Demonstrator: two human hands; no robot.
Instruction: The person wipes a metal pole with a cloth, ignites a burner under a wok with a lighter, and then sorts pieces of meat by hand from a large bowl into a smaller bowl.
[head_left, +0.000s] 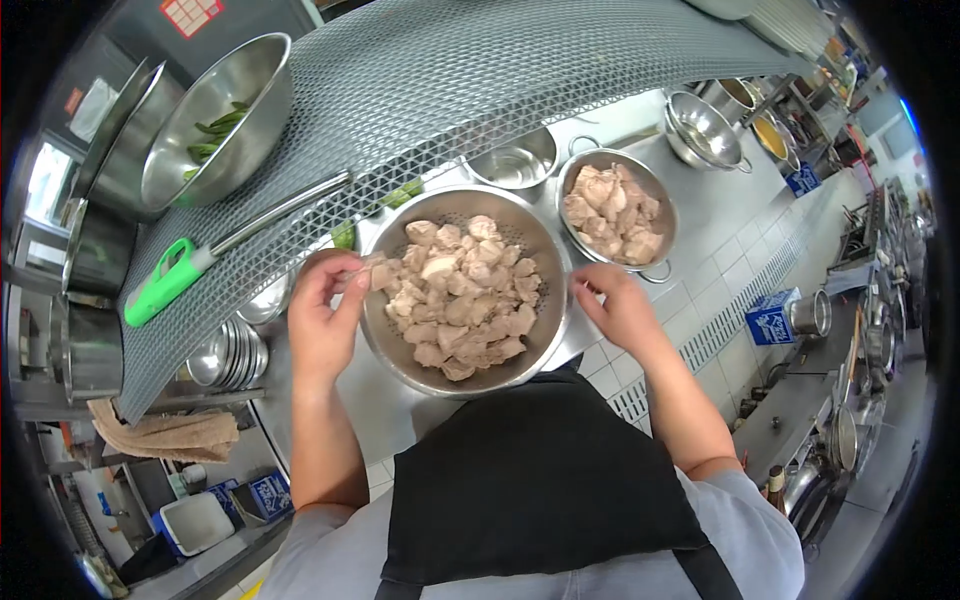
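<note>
A large steel colander [553,330] full of pale cooked meat chunks [470,310] stands on the counter in front of me. My left hand [328,305] is at its left rim, thumb and fingers pinched on a piece of meat [380,273]. On the opposite side, my right hand [615,308] has its fingers curled together right beside the rim; what they hold, if anything, is hidden. Behind and to the right, a smaller two-handled colander [672,215] contains more meat pieces [612,212].
Above the counter runs a mesh shelf [400,85], bearing a steel bowl [265,130] with green peppers and a green-handled tool [165,285]. An empty-looking steel bowl [515,165] stands behind the colander. More steel bowls [708,130] are at the right, and a stack [228,355] sits left.
</note>
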